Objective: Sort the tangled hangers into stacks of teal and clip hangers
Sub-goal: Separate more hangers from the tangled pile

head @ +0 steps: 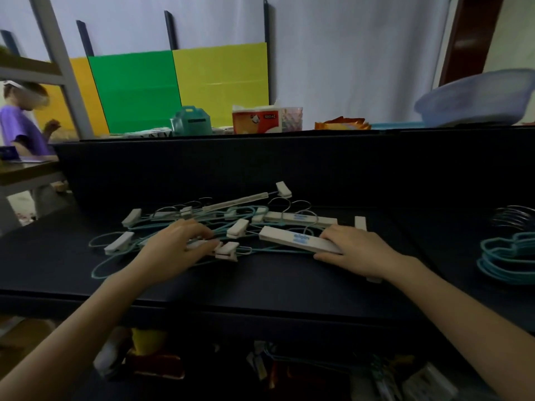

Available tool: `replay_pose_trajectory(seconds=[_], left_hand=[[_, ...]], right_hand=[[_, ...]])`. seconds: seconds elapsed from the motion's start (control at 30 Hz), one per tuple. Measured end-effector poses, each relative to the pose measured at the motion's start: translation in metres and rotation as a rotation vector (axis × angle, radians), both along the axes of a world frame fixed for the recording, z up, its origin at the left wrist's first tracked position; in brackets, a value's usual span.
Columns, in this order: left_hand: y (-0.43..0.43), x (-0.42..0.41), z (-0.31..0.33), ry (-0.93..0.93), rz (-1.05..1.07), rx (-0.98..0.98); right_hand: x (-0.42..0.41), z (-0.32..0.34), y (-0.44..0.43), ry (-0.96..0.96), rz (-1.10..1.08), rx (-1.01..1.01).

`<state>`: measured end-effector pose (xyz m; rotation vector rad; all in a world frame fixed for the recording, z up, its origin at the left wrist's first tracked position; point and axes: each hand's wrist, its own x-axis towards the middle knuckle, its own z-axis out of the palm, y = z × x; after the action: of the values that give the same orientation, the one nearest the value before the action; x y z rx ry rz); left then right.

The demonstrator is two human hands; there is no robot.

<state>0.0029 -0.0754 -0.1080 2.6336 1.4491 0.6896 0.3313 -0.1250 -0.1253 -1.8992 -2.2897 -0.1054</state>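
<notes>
Dark table (260, 279) | tangled hangers (208, 227) at centre | left hand (176, 247) open on tangle | right hand (356, 250) grips white clip hanger (298, 240) | teal stack (509, 256) far right

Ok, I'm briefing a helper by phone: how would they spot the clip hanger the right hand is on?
Start at the tangled pile of hangers in the middle of the dark table. At the pile's near right edge lies a clip hanger under the right hand. Unlike the thin teal wire hangers around it, it has a broad white bar with blue printing, the nearest such bar.
</notes>
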Motion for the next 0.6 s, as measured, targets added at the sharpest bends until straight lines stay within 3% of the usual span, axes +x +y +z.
replay_pose_trajectory(seconds=[0.17,0.43,0.6], left_hand=[[0.008,-0.027,-0.008,0.008,0.023,-0.074],[0.022,-0.056,-0.017,0.069,0.081,-0.102],[0.025,-0.059,-0.021,0.12,0.038,0.027]], right_hand=[[-0.001,0.007,0.0,0.016,-0.027,0.048],[0.01,0.047,-0.014,0.2,-0.027,0.129],[0.013,0.044,-0.017,0.22,-0.048,0.13]])
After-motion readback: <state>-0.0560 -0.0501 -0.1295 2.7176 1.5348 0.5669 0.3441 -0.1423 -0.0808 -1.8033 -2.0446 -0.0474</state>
